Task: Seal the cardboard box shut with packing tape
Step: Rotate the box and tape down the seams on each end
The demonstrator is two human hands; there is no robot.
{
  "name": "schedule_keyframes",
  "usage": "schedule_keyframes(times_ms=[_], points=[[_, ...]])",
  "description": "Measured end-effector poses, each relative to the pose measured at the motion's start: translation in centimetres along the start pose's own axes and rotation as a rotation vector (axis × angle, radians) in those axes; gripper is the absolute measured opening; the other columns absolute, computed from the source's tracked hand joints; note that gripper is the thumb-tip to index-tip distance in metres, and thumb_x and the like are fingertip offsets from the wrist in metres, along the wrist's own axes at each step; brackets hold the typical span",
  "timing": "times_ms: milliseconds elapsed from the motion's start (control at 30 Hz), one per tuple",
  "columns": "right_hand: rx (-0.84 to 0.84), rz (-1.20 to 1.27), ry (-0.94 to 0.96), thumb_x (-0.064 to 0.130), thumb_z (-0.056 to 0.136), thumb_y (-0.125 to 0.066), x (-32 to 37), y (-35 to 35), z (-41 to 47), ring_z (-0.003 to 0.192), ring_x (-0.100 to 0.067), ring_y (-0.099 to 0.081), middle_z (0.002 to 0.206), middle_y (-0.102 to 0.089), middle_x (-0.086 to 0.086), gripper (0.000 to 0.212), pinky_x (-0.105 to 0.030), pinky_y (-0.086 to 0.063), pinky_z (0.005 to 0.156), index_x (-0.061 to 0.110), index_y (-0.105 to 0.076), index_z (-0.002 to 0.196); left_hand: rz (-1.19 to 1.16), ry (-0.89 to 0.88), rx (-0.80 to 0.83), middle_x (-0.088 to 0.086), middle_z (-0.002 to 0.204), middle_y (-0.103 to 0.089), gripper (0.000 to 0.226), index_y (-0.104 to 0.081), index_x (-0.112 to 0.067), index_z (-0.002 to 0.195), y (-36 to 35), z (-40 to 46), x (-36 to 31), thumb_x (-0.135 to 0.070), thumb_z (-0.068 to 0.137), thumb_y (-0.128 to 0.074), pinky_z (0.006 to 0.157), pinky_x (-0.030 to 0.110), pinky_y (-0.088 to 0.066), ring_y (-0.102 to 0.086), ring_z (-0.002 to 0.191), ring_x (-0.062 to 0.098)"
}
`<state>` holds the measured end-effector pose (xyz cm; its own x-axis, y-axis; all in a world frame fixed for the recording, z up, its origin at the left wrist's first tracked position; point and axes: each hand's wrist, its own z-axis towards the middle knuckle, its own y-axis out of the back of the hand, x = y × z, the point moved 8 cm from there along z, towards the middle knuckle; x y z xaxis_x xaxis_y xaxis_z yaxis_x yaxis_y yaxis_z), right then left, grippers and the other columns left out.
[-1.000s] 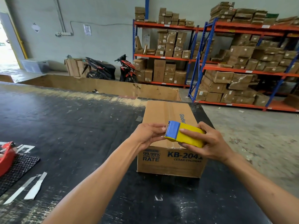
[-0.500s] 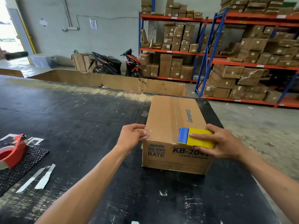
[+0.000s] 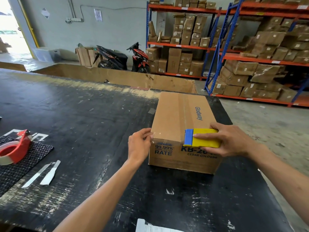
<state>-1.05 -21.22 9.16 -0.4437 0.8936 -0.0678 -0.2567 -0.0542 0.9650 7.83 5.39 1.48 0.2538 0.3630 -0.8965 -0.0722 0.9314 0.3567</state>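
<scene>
A closed cardboard box [image 3: 177, 114] printed "Glodway" sits on the black table [image 3: 75, 114], a strip of clear tape running along its top seam. My right hand [image 3: 232, 141] grips a yellow and blue tape dispenser [image 3: 202, 137] at the box's near top edge, toward the right. A stretch of clear tape [image 3: 167, 141] runs from the dispenser leftward along that near edge. My left hand [image 3: 139, 144] pinches the tape's free end at the box's near left corner.
A red tape dispenser [image 3: 15, 148] lies on a black mesh mat [image 3: 20, 163] at the left. Two white strips [image 3: 43, 173] lie near it, and a paper [image 3: 150, 226] at the near edge. A large open carton [image 3: 117, 77] stands behind the table. Shelves of boxes and two scooters fill the background.
My left hand drew away from the dispenser to the box's near left corner with the tape's end. My right hand shifted the dispenser rightward along the near edge.
</scene>
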Motion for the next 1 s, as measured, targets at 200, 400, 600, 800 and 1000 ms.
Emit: schedule_keyframes(times_ms=[200,400,600,800,1000], points=[[0.003,-0.014,0.01,0.08,0.088,-0.035,0.3,0.0,0.0,0.057,-0.008,-0.045,0.089,-0.047,0.007,0.058,-0.019,-0.033,0.052,0.054,-0.054,0.136,-0.021,0.054,-0.011,-0.003,0.115,-0.073,0.041,-0.06,-0.013,0.133,0.0,-0.2,0.5,-0.016,0.093,-0.068,0.104,0.021,-0.043,-0.059,0.1,-0.007],[0.028,0.002,-0.007,0.079,0.088,-0.037,0.1,-0.5,-0.3,0.059,-0.009,-0.046,0.092,-0.049,0.005,0.057,-0.02,-0.036,0.052,0.056,-0.048,0.14,-0.079,0.233,-0.007,0.01,0.15,-0.046,0.08,-0.034,-0.02,0.153,0.9,0.9,1.8,-0.02,0.085,-0.077,0.11,0.032,-0.036,-0.052,0.126,0.008],[0.029,-0.028,0.002,0.076,0.088,-0.041,0.2,-0.4,-0.1,0.059,-0.008,-0.045,0.091,-0.047,0.006,0.056,-0.018,-0.031,0.053,0.054,-0.05,0.139,0.468,-0.62,0.012,0.016,0.153,-0.04,0.055,-0.047,-0.007,0.143,-3.1,-0.1,-5.4,-0.002,0.089,-0.058,0.114,0.044,-0.036,-0.046,0.135,0.03],[0.046,-0.049,0.007,0.072,0.084,-0.048,0.3,-0.5,0.0,0.058,-0.009,-0.044,0.089,-0.049,0.004,0.056,-0.022,-0.032,0.052,0.055,-0.052,0.137,0.896,-0.949,0.513,0.005,0.163,-0.016,0.059,-0.019,-0.014,0.156,-9.9,1.5,-3.6,-0.045,0.107,-0.016,0.124,0.037,-0.009,-0.016,0.151,0.019],[0.038,-0.077,0.05,0.068,0.083,-0.051,0.6,-0.7,0.6,0.062,-0.007,-0.038,0.088,-0.046,0.006,0.056,-0.022,-0.035,0.051,0.051,-0.055,0.136,1.017,-0.863,0.642,0.004,0.165,-0.007,0.078,-0.005,-0.015,0.157,-10.8,2.2,-1.5,-0.063,0.095,-0.005,0.121,0.028,0.002,-0.007,0.152,0.016]])
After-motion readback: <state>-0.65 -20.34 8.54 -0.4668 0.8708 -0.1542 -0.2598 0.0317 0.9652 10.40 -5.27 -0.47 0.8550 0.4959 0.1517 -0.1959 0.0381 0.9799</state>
